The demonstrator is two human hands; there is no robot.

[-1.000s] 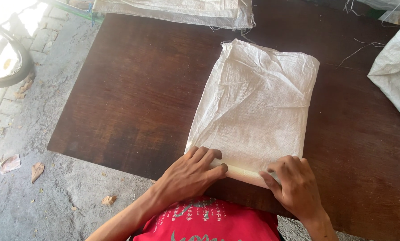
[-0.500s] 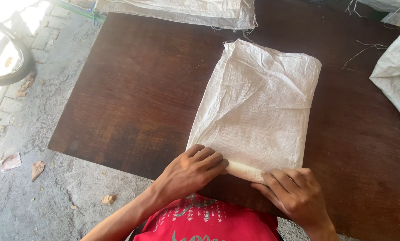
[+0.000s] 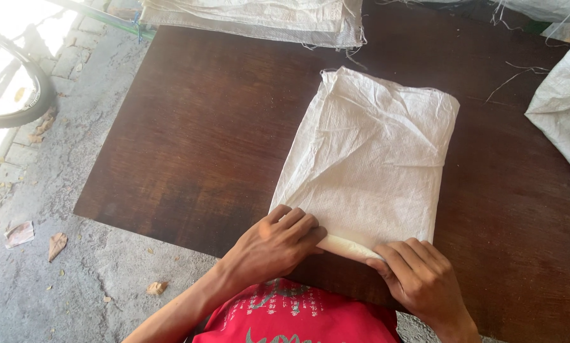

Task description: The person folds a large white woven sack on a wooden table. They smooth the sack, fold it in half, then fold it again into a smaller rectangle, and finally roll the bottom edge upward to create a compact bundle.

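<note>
White woven sack [image 3: 371,152] lies flat on the dark worktop [image 3: 190,146] — near edge rolled tight. Left hand [image 3: 275,244] and right hand [image 3: 418,279] both press curled fingers onto that roll. More sacks [image 3: 253,16] stacked far — another at right [image 3: 564,101].

Dark wooden table [image 3: 190,146] under white woven sacks [image 3: 374,159].

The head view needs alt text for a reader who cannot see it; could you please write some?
Two bare hands, left hand and right hand, press on the rolled near edge of a white woven sack lying flat on a dark wooden board. More sacks are stacked at the far edge, another at right.
</note>
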